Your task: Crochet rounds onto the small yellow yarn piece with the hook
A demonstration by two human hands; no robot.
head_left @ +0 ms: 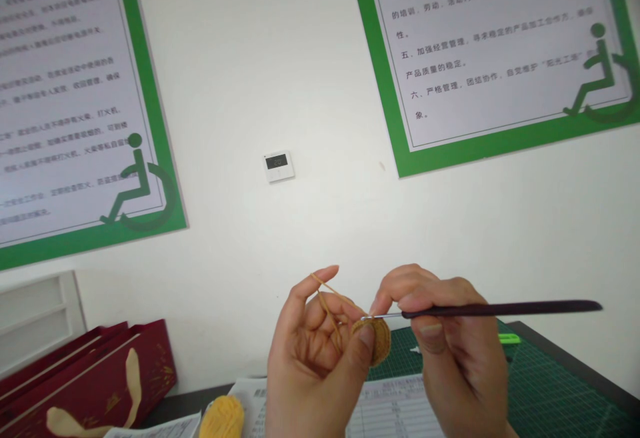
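My left hand (pixel 313 365) pinches a small round tan crochet piece (pixel 380 339) between thumb and fingers. Tan yarn (pixel 327 305) runs over its raised index finger and across the other fingers. My right hand (pixel 450 351) grips a crochet hook (pixel 500 309) with a long dark handle that points right. The hook's metal tip meets the top edge of the crochet piece. Both hands are raised in front of the white wall.
A yellow ball of yarn (pixel 223 418) lies at the bottom edge, next to printed paper sheets (pixel 395 411). A green cutting mat (pixel 545 391) covers the dark table, with a small green tool (pixel 507 339) on it. Red gift boxes (pixel 85 378) stand at left. Posters and a thermostat (pixel 279 165) hang on the wall.
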